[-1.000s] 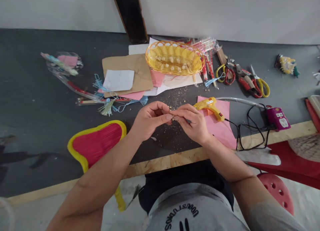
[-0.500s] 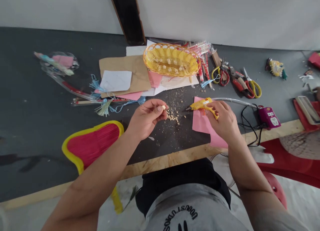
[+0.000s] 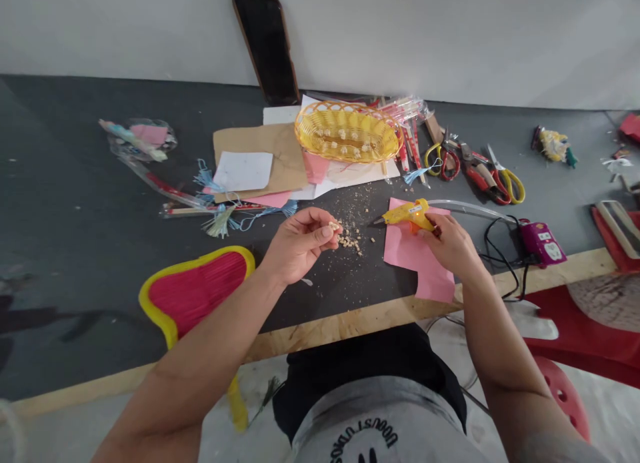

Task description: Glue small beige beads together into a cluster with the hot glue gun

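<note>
Between the thumb and fingers of my left hand is a small pale piece, too small to name exactly. Just right of those fingertips lies a heap of pale crumbs, with finer bits scattered around it. My right hand is closed on the handle of a yellow glue gun. Its nozzle points left, toward the crumbs, and a small orange light shows on its body. Under the glue gun is a pink paper sheet.
A yellow basket holding several pale clusters stands at the back on papers. Scissors and pliers lie to its right. A purple power socket sits near the right edge. At left are a pink-and-yellow fan and tassels.
The view has tilted slightly, so more of the phone shows. The pale piece in my left hand has turned a little. My right hand stays on the glue gun.
</note>
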Tool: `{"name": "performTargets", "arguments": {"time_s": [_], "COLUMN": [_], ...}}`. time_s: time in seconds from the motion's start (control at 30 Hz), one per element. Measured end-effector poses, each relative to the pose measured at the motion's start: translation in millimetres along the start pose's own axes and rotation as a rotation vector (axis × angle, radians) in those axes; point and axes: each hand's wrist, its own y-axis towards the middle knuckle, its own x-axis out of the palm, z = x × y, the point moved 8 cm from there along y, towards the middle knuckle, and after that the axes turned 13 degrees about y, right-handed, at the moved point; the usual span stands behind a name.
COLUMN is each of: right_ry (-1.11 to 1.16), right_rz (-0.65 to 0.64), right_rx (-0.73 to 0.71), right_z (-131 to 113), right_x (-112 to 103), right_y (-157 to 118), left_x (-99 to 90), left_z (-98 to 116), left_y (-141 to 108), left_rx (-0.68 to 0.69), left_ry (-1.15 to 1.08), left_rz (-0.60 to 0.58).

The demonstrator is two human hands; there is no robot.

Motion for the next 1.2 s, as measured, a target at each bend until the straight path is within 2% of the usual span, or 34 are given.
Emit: {"name": "performTargets", "arguments": {"time_s": [0.17,0.3,0.4,0.47,0.67,0.77,0.93,1.07,1.2], "right_ry": [0.229,0.7,1.041,1.16,1.175,1.148,1.105,1.078,1.085], "right_rz": [0.128,0.163,0.133,0.027,-0.329,-0.436,-0.472,-0.435,-0.43], "right_rx": [0.02,0.098,0.094,0.075,-0.051,-0.135,-0.169,-0.173,-0.236], "right_z": [-1.7,-7.7,-24.3,-39.1,-76.0,-90.4,-93.8,-90.3,-93.5], "right_x": [-20.5,-36.9,-41.5,-33.4,20.3,41.0,56.8,57.6,57.0], "right_y": [-2.8,-6.8,-12.2,-16.2,-25.0,-25.7,-26.9,-28.5,-29.7], "left_x": [1.6,1.6,1.3,1.0,-4.3,-4.8,-4.1,-3.9,-6.7], "left_z": [0.5,0.3,0.2,0.4,-0.4,-0.2,2.5,1.7,0.1], "left_y": [-0.7,-1.2,-1.7,-1.8,-1.6,-1.1,-0.5,-0.2,0.2], "left_rx": [0.0,-0.009,-0.017,-0.018,-0.043,-0.052,-0.033,-0.031,-0.035], "left_ry": [-0.002,-0.014,-0.014,-0.012,-0.017,-0.035,-0.061,-0.048,-0.042], "left_rz": [-0.011,0.006,0.021,0.025,0.07,0.068,0.068,0.057,0.075]}}
